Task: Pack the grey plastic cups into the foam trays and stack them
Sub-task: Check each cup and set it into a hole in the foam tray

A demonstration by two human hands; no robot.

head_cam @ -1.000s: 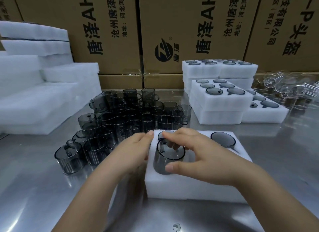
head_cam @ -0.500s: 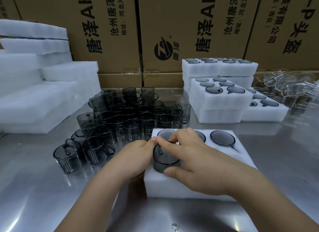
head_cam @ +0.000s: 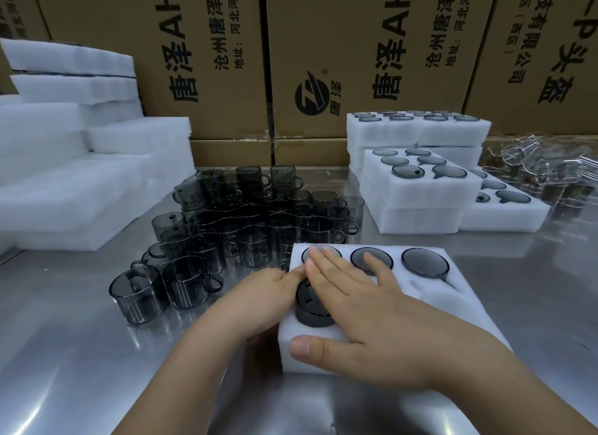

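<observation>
Cup (head_cam: 311,315) at foam tray (head_cam: 479,308) corner

Steel table (head_cam: 64,353): foam tray (head_cam: 479,305) near, before me; loose grey cups (head_cam: 246,227) centre-left; packed tray stacks (head_cam: 420,214) far right; foam slabs (head_cam: 64,191) far left; clear cups (head_cam: 550,162) far right.

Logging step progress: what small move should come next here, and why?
Probably press the right hand straight down: its flat palm lies on the cup, which stands proud of the foam tray, while the three back-row cups sit flush.
</observation>
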